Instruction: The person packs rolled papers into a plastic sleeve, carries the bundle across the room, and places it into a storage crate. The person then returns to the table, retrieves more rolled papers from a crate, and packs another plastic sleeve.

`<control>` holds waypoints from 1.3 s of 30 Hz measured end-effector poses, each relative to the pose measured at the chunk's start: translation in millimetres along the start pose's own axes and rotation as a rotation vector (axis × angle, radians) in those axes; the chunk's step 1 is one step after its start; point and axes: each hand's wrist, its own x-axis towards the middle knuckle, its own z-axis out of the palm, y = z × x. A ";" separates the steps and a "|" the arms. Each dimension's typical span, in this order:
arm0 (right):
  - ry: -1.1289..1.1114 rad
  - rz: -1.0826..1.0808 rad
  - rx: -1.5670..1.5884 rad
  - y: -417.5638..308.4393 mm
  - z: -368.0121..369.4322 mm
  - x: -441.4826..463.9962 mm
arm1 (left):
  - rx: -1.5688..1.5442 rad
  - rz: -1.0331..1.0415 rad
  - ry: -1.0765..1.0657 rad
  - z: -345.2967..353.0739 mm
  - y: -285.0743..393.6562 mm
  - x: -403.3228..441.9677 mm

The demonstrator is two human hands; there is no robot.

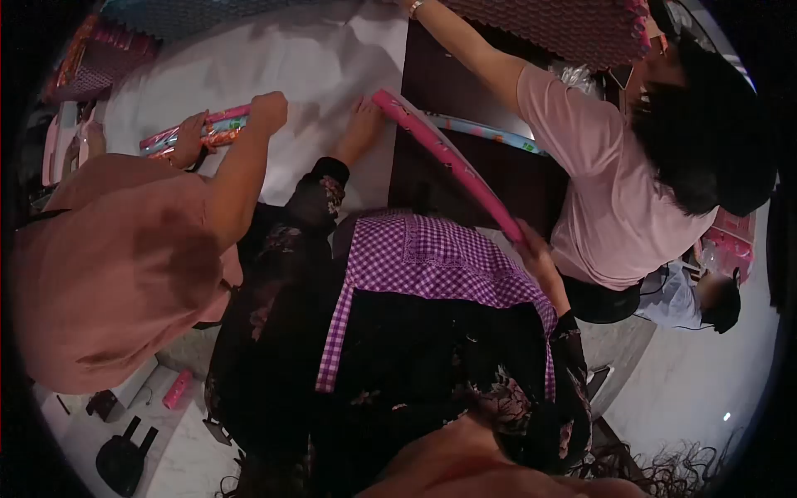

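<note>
A long pink patterned roll (448, 162), which looks like wrapping paper, slants across in front of my purple checked apron. My left hand (363, 129) is closed at its upper left end, with the fingers partly hidden beside the roll. At the lower right end, my right hand (535, 249) is closed around the roll. Behind it, a light blue patterned roll (486, 133) lies on the dark surface.
On my left, a person in a salmon top (124, 266) holds several wrapped rolls (224, 129) over the white sheet (315, 66). A person in a pink shirt (594, 166) reaches across the dark tabletop (423, 178) on my right. Scalloped stacks (540, 29) stand at the far side.
</note>
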 end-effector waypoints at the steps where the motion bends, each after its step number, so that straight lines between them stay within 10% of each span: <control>1: -0.003 -0.031 -0.066 10.3 -2.7 -1.7 | -0.101 -0.085 -0.065 -16.2 6.9 14.3; 6: 0.021 -0.205 -0.280 14.3 -26.9 -8.4 | -0.262 -0.057 -0.172 -30.3 -5.3 23.0; 11: -0.133 -0.097 -0.398 -5.3 -45.7 9.7 | -0.346 0.014 0.205 11.9 -26.2 10.4; 22: -0.022 -0.160 -0.293 20.1 -54.3 29.4 | -0.449 -0.008 0.063 -25.9 -18.7 16.1; 27: 0.002 0.144 -0.363 -4.8 -71.9 67.4 | -0.265 -0.026 -0.144 -67.7 5.1 31.0; 28: 0.117 -0.113 -0.551 43.3 -69.1 80.5 | -0.297 -0.019 -0.064 -67.7 6.4 28.7; 39: -0.042 -0.306 -0.584 27.5 -77.4 184.1 | -0.435 -0.165 -0.122 -58.3 10.2 19.9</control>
